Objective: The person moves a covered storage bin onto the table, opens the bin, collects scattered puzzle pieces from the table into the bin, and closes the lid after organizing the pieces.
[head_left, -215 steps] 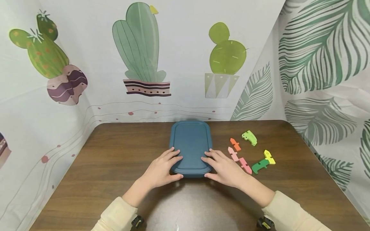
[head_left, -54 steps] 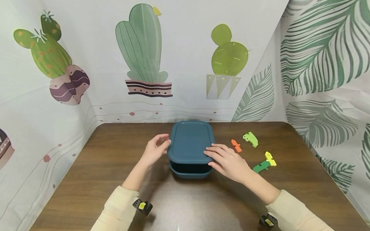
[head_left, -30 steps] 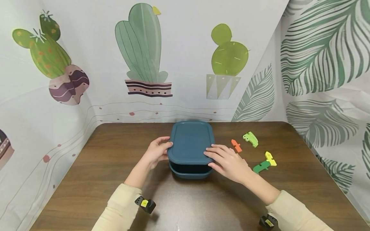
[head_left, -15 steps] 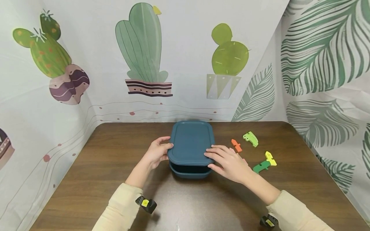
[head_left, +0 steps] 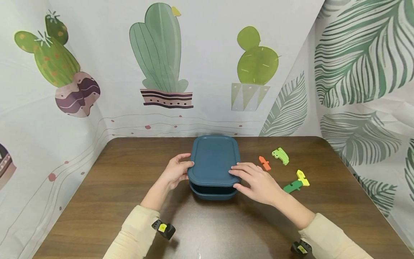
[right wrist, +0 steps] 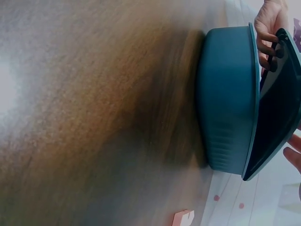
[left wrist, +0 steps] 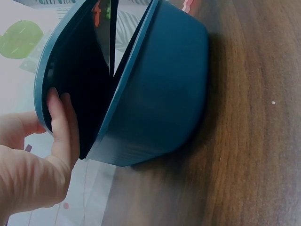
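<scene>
A dark blue plastic box (head_left: 213, 197) stands at the table's back middle. Its matching lid (head_left: 214, 162) tilts over it, the front end raised, leaving a dark gap above the front rim. My left hand (head_left: 174, 172) pinches the lid's left edge, thumb on top; in the left wrist view its fingers (left wrist: 59, 115) reach under the lid. On the opposite side, my right hand (head_left: 258, 185) rests its loosely extended fingers at the lid's right edge. The right wrist view has those fingertips (right wrist: 294, 157) on the lid's outer side. The box's inside is in shadow.
Right of the box lie an orange piece (head_left: 264, 163), a light green crocodile-like piece (head_left: 280, 156), a yellow piece (head_left: 302, 178) and a dark green piece (head_left: 292, 186). A pink piece (right wrist: 183, 218) shows in the right wrist view. A cactus-print cloth (head_left: 207, 72) hangs behind the table.
Earlier the lid lay flat with both hands on top; its front has since been raised and my left hand has taken its left edge. Over the last second the front edge has sunk slightly.
</scene>
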The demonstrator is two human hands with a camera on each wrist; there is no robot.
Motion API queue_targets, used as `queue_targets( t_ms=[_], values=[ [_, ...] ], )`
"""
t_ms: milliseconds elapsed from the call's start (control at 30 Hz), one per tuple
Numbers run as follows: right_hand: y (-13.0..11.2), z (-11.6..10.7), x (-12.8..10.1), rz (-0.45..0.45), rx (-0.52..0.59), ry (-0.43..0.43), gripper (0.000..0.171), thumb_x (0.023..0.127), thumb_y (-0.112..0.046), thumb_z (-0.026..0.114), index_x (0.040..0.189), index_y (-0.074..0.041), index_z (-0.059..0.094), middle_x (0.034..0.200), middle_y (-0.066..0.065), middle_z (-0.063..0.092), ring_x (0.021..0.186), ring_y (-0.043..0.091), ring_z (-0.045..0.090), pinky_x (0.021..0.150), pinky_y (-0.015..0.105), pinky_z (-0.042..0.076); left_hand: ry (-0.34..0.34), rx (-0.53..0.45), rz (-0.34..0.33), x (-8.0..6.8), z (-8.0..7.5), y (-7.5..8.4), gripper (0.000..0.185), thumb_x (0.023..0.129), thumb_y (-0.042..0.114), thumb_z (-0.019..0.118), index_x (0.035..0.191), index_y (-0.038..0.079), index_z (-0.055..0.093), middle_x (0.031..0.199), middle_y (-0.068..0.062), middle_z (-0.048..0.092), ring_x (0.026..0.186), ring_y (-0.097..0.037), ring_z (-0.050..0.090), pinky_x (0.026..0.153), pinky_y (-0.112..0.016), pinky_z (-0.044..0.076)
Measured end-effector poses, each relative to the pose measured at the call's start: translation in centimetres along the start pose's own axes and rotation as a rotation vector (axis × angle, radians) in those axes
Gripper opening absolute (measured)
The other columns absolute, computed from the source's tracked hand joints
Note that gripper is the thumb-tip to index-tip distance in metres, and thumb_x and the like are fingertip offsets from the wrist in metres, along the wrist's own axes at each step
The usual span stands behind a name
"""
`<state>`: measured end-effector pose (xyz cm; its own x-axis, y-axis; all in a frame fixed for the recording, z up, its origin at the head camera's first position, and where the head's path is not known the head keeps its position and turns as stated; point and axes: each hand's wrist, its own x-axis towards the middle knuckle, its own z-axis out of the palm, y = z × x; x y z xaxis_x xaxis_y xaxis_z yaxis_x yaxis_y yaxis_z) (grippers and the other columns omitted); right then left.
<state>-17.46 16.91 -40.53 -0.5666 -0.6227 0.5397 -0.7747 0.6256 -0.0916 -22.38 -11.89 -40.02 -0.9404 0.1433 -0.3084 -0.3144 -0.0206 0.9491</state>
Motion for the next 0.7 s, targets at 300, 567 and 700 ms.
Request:
queue_targets(
  t_ms=[300, 567, 700],
  values=[
    [0.3, -0.3, 0.5, 0.039, 0.055, 0.039, 0.032, 0.089, -0.029, 0.060, 0.116, -0.013, 0.062, 0.120, 0.004, 0.058, 0.113, 0.021, 0.051, 0.090, 0.037, 0.047, 0.008, -0.008, 0.005, 0.1, 0.1, -0.2, 0.048, 0.088, 0.004, 0.056, 0.133, 0.008, 0.040, 0.092, -0.007, 0.062, 0.061, -0.011, 0.061, 0.053, -0.022, 0.051],
    [0.5, -0.2, 0.9, 0.185, 0.098, 0.017, 0.035, 0.086, -0.022, 0.065, 0.119, -0.013, 0.060, 0.121, 0.005, 0.056, 0.110, 0.021, 0.054, 0.090, 0.039, 0.047, -0.003, -0.010, 0.005, -0.1, 0.0, -0.1, 0.048, 0.088, 0.004, 0.055, 0.133, 0.009, 0.039, 0.093, -0.006, 0.063, 0.062, -0.011, 0.062, 0.054, -0.023, 0.051],
    [0.5, -0.3, 1.3, 0.258, 0.157, 0.011, 0.033, 0.087, -0.021, 0.063, 0.118, -0.012, 0.060, 0.120, 0.005, 0.056, 0.108, 0.021, 0.056, 0.086, 0.038, 0.049, 0.000, -0.011, 0.003, -0.1, 0.0, -0.1, 0.048, 0.088, 0.005, 0.055, 0.133, 0.009, 0.039, 0.093, -0.007, 0.063, 0.062, -0.011, 0.062, 0.054, -0.023, 0.051]
  ],
)
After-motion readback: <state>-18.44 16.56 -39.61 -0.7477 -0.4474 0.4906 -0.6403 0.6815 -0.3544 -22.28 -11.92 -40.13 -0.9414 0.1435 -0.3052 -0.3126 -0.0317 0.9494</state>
